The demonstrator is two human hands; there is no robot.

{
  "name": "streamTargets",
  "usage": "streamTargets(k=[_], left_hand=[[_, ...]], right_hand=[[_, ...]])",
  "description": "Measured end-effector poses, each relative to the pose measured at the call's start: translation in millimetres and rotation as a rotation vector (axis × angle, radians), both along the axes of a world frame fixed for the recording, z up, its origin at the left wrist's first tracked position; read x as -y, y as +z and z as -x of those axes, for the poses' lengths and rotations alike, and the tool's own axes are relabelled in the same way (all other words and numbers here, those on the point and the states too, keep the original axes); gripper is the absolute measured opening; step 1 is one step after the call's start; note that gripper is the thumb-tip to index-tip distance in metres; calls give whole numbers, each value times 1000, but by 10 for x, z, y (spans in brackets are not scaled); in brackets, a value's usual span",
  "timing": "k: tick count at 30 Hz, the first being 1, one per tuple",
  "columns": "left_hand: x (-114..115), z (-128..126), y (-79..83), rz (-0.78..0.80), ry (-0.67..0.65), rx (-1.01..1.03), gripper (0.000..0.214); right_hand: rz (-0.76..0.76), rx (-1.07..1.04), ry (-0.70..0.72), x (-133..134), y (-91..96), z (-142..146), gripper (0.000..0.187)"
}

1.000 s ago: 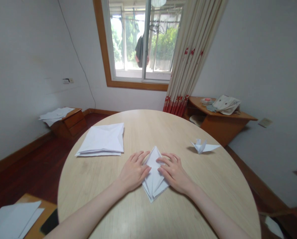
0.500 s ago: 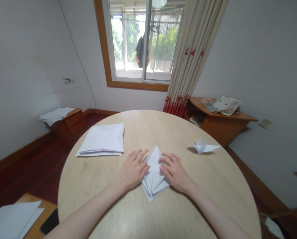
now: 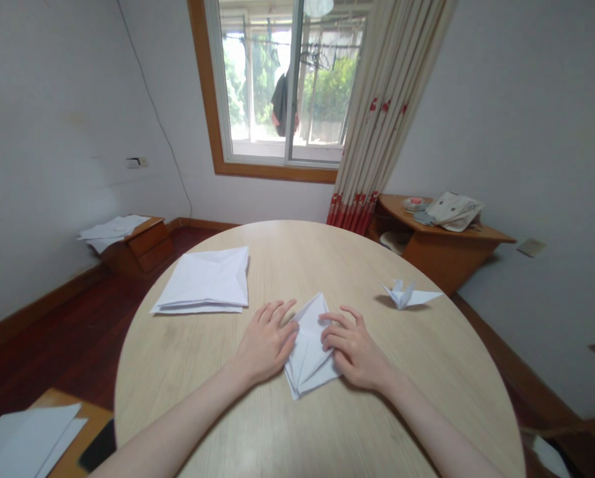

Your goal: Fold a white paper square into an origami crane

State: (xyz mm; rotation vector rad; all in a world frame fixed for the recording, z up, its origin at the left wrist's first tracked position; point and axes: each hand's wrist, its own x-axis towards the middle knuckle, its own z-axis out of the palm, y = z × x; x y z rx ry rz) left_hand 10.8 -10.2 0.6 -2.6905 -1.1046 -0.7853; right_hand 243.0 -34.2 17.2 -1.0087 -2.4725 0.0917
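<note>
A white sheet of paper [image 3: 308, 352], folded into a layered kite shape, lies on the table between my hands. Its narrow tip points away from me, and loose flaps show at the near end. My left hand [image 3: 267, 340] rests along its left edge, thumb against the paper and the other fingers spread. At the right edge, my right hand [image 3: 353, 348] has its fingers curled over a flap, pinching it; the index finger is lifted a little. The fingers partly cover both edges of the paper.
A stack of folded white paper [image 3: 205, 279] lies on the left of the round wooden table [image 3: 297, 245]. A finished paper crane [image 3: 408, 295] stands at the right. Loose white sheets [image 3: 28, 438] are on a low surface at lower left.
The folded paper has turned slightly, its far tip swinging right and its near end left. My right hand's fingers have curled more over the right flap. The left hand has hardly moved.
</note>
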Motion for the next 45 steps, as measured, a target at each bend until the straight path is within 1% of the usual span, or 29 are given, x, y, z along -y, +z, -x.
streamTargets(k=[5, 8, 14, 18, 23, 29, 35, 45], left_hand=[[-36, -7, -22, -30, -29, -21, 27], [-34, -12, -6, -29, -71, -4, 24], [30, -19, 58, 66, -148, 52, 16], [42, -20, 60, 120, -172, 55, 13], [17, -18, 16, 151, -163, 53, 11], [6, -25, -27, 144, -150, 56, 7], [1, -31, -52, 128, -156, 63, 4], [-12, -46, -86, 167, -128, 61, 15]], right_hand=[[-34, 19, -18, 20, 11, 34, 21], [-28, 61, -42, 40, 17, 57, 18], [-5, 127, -96, 54, -1, 88, 16], [16, 125, -124, 50, -23, 85, 15], [26, 129, -149, 48, -34, 85, 16], [13, 134, -141, 50, -30, 109, 17], [1, 114, -128, 45, -67, 113, 20], [10, 147, -128, 38, -73, 115, 17]])
